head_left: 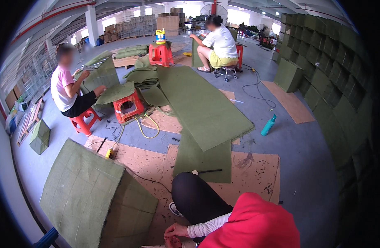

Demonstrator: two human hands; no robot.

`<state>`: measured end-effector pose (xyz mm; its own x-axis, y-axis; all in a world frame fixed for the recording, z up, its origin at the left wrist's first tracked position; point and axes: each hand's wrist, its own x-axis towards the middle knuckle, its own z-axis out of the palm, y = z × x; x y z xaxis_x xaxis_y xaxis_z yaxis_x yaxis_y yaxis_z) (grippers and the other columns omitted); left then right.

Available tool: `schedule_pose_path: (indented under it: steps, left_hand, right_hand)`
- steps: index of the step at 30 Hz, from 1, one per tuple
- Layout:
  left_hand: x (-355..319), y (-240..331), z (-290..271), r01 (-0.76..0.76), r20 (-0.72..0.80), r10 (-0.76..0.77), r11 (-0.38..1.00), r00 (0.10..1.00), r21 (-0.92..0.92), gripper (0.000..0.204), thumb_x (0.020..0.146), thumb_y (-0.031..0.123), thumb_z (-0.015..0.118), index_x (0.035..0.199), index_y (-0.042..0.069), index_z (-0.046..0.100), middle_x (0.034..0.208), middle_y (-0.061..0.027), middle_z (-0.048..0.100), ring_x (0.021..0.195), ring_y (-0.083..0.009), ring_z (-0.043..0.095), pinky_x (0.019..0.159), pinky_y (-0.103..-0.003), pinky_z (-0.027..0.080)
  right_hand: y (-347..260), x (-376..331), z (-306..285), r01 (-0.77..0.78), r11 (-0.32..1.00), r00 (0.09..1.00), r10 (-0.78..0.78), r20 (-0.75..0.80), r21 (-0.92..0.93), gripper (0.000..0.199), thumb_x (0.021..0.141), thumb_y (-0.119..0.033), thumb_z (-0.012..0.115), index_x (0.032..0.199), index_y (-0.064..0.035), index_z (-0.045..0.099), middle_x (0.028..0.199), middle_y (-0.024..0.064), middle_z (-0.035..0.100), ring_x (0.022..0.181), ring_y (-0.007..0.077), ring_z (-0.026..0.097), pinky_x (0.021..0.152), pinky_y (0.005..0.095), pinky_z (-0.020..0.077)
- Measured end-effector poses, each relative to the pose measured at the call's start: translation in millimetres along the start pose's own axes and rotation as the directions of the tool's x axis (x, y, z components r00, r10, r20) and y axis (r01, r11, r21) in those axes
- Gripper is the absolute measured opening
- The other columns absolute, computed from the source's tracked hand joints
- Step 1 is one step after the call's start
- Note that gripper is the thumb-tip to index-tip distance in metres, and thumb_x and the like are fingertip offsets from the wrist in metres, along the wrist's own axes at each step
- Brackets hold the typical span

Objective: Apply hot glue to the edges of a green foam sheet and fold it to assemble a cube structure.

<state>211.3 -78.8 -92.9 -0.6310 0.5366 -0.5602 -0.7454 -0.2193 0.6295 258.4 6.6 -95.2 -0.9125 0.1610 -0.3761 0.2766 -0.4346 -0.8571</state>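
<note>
Nearest, right hand (176,230) and left hand (172,242) met beside the bent knee (194,198); whether their fingers were open or gripping, I could not tell; 1 folded green mat (90,198) lay just left on cardboard (256,169), probably for reach.

This is a factory workshop. Green fabric sheets (202,107) cover the concrete floor (305,165). Stacked green cubes (326,53) line one wall, and wire racks (136,27) stand behind.
</note>
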Motion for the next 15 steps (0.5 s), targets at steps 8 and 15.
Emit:
schedule_pose_path:
  steps: [8, 15]
  left_hand:
    - [13.8, -11.7, -10.8, -0.014, 0.088, 0.013, 1.000, 0.996, 0.001, 0.043, 0.091, 0.027, 0.055, 0.127, 0.006, 0.043, 0.105, -0.0092, 0.061, 0.090, -0.0175, 0.060, 0.073, -0.028, 0.050]
    - [2.6, -23.2, -34.0, -0.035, 0.114, 0.039, 0.999, 0.993, -0.041, 0.042, 0.093, 0.030, 0.052, 0.124, 0.004, 0.044, 0.106, -0.0094, 0.060, 0.091, -0.0179, 0.060, 0.075, -0.029, 0.050]
  right_hand:
    - [14.2, 5.5, -2.5, 0.053, 0.999, 0.997, -0.053, -0.050, -0.007, 0.019, 0.085, -0.023, 0.063, 0.089, -0.0054, 0.069, 0.071, -0.0034, 0.063, 0.057, 0.0024, 0.053, 0.051, 0.0185, 0.0422]
    - [8.2, 2.0, 9.5, -0.092, 0.995, 0.979, 0.097, -0.178, 0.038, 0.020, 0.085, -0.028, 0.064, 0.084, -0.0085, 0.068, 0.063, -0.0050, 0.057, 0.049, 0.0039, 0.048, 0.041, 0.0206, 0.0375]
